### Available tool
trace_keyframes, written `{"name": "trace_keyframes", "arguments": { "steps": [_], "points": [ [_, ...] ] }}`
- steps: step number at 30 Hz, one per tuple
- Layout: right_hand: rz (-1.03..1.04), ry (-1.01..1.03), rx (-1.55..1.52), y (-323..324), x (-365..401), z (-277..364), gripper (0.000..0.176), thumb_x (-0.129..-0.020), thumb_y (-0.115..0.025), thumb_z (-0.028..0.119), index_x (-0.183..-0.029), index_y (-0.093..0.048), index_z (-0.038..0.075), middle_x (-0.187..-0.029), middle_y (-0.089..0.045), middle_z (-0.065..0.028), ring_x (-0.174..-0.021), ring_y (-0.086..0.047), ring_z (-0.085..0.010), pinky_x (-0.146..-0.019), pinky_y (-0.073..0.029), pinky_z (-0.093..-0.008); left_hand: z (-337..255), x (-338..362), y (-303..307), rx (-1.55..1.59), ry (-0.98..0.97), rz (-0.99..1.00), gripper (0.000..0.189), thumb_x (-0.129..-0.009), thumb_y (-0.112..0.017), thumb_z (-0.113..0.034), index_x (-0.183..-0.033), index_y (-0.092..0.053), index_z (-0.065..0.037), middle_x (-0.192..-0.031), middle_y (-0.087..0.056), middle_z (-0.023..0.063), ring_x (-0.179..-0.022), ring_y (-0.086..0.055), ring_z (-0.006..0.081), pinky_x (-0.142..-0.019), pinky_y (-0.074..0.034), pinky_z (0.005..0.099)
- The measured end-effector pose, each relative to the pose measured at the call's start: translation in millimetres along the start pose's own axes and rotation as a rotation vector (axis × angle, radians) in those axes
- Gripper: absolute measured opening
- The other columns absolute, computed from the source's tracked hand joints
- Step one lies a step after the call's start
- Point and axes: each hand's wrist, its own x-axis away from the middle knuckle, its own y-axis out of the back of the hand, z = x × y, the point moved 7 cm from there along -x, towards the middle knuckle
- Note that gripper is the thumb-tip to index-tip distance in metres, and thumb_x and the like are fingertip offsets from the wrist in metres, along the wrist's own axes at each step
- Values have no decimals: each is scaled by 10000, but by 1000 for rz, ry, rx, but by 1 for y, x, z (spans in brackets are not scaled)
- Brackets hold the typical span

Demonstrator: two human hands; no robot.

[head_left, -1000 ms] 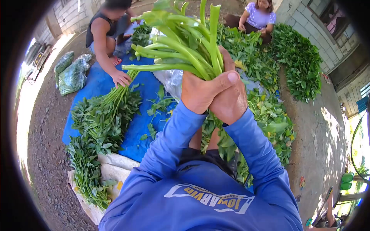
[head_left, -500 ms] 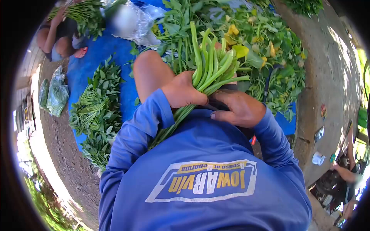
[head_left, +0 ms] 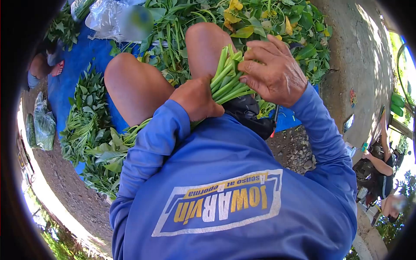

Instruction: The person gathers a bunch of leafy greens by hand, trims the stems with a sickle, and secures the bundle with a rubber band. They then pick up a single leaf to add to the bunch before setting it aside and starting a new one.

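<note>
Stems (head_left: pixel 226 79): light, bendy (bruisable, I judge); best held mid-bunch.
Left hand (head_left: pixel 197 99): my fingers clamped round them.
Right hand (head_left: pixel 277 71): fingers curled loosely, touching cut ends.

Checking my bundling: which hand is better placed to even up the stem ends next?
Right, probably: the right hand touches the stem bundle at its ends, while the left hand grips it.

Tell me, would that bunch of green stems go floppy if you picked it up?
Probably only partly. The thick cut ends of the bunch of stems stick out straight past the left hand, so they look stiff. The leafy end hangs down, so it likely flops. Gripped in one fist, the bunch seems light.
</note>
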Motion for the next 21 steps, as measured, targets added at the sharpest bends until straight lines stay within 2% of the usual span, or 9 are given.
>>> {"name": "trace_keyframes", "arguments": {
  "steps": [1,3,4,7,10,11,14,17,21],
  "points": [
    [26,-62,-66,-5,8,-5,173,-880,-781,208,-1025,-789,114,-1102,-695,-70,-1172,-610,-311,-1004,-478,-500,2,1,4,12,1,-31,700,-713,-840,-298,-1261,-602,66,-1060,-727,314,-1036,-719,442,-916,-570,485],
    [68,-188,-196,-21,27,-9,156,-888,-783,233,-970,-790,100,-1024,-711,-64,-1081,-634,-298,-934,-501,-477,2,3,6,-36,45,-22,809,-701,-874,-302,-1348,-543,51,-1119,-721,300,-1071,-710,439,-941,-558,477],
    [23,-240,-269,-35,32,-15,160,-886,-788,241,-949,-789,93,-985,-709,-67,-1032,-635,-299,-905,-503,-470,2,3,6,-64,67,-9,866,-695,-891,-304,-1392,-513,43,-1149,-718,293,-1089,-705,438,-953,-552,473],
    [-113,-387,-397,-60,41,-23,216,-892,-782,280,-854,-781,67,-853,-689,-78,-882,-637,-312,-796,-501,-448,6,-6,-2,-42,16,43,839,-693,-893,-297,-1363,-519,41,-1129,-715,310,-1082,-704,451,-941,-556,478],
    [22,-488,-262,-57,27,-22,244,-885,-775,322,-878,-787,79,-824,-675,-77,-865,-632,-309,-788,-472,-459,5,-7,3,-76,9,45,871,-698,-889,-297,-1390,-480,40,-1105,-716,316,-1058,-706,463,-921,-562,488],
    [-68,-473,-225,-54,24,-17,222,-871,-746,326,-888,-793,109,-836,-666,-72,-864,-629,-305,-823,-441,-464,4,-7,5,-88,16,43,887,-700,-888,-297,-1403,-463,37,-1102,-715,316,-1051,-707,465,-916,-564,492],
    [-74,-447,-295,-48,18,-13,186,-818,-761,228,-930,-773,80,-876,-641,-94,-823,-599,-301,-770,-446,-451,-1,-4,6,-98,42,47,931,-706,-883,-300,-1437,-410,28,-1088,-713,320,-1034,-708,471,-901,-569,506],
    [116,-428,-165,-47,16,-3,210,-815,-720,198,-990,-770,93,-995,-628,-94,-948,-584,-298,-863,-429,-467,-4,-1,4,-113,23,10,945,-715,-872,-302,-1449,-375,23,-1052,-714,320,-1011,-708,480,-891,-570,518],
    [93,-367,-222,-44,6,-3,251,-810,-726,197,-1035,-742,86,-1073,-607,-93,-1063,-561,-312,-924,-406,-473,-14,3,10,-178,-42,-39,847,-721,-840,-293,-1388,-435,36,-1011,-714,322,-987,-705,489,-890,-569,527]
  ]
}}
